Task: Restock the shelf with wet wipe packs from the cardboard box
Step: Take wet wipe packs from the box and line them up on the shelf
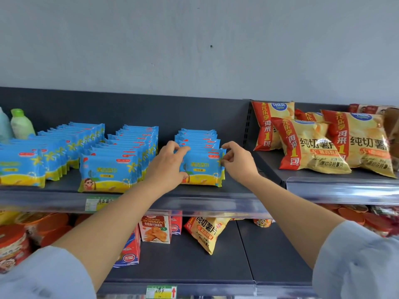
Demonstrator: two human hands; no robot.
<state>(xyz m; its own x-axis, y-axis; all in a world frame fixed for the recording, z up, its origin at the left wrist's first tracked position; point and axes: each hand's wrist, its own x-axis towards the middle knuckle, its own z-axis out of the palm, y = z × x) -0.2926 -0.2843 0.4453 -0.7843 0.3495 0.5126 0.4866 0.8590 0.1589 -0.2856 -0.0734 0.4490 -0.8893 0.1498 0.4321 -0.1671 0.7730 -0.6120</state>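
Note:
Blue and yellow wet wipe packs stand in three rows on the dark upper shelf. The front pack of the right row stands upright near the shelf's front edge. My left hand grips its left side, fingers over the top corner and thumb low on its face. My right hand pinches its right edge with curled fingertips. The middle row and the left row stand fuller. The cardboard box is out of view.
Yellow and red crisp bags fill the shelf section to the right. Green bottles stand at the far left. The lower shelf holds croissant boxes, a crisp bag and red tubs.

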